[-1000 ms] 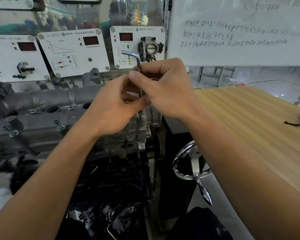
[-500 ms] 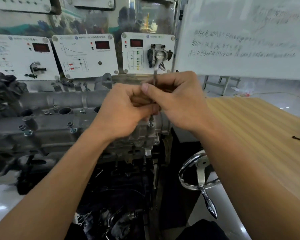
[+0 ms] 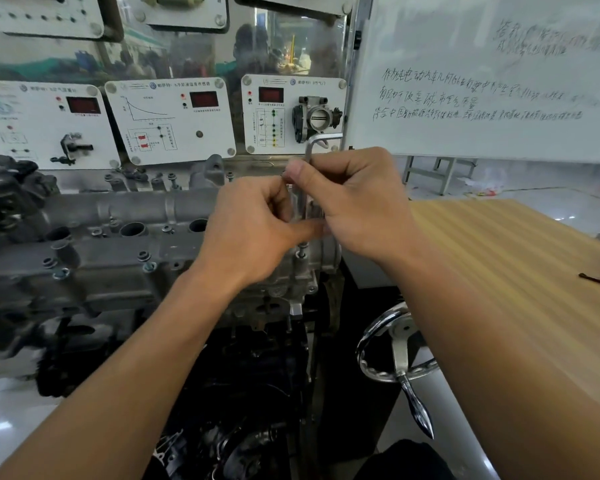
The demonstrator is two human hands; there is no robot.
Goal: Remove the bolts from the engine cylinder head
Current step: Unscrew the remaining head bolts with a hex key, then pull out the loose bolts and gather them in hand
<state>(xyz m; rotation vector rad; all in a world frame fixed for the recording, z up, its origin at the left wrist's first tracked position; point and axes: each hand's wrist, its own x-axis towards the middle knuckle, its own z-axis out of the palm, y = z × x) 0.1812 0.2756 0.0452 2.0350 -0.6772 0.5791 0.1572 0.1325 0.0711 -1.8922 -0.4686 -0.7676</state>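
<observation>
Your hex key (image 3: 308,148) has swung round: its short arm pointed left a second ago and now points right, toward the whiteboard (image 3: 482,81). Both hands stay at the same right-hand corner of the cylinder head (image 3: 118,271).

Your left hand (image 3: 253,233) is curled, its thumb and fingertips pinching the lower part of the key's upright shaft. Your right hand (image 3: 357,209) is closed round the shaft just above, with the thumb laid across toward the left hand, and the two hands touch. Below them the shaft runs straight down to a bolt (image 3: 302,252) that stands raised out of the head with some shank showing.

Further left, other bolts (image 3: 144,256) stand along the head's near edge. Behind it hang white sensor panels (image 3: 170,119); the rightmost carries a throttle body (image 3: 317,117), right behind the key's bend. Your hands hide the part of the head beyond them. To the right lies the wooden surface (image 3: 499,271), with a chromed handwheel (image 3: 395,348) just beside its near edge.
</observation>
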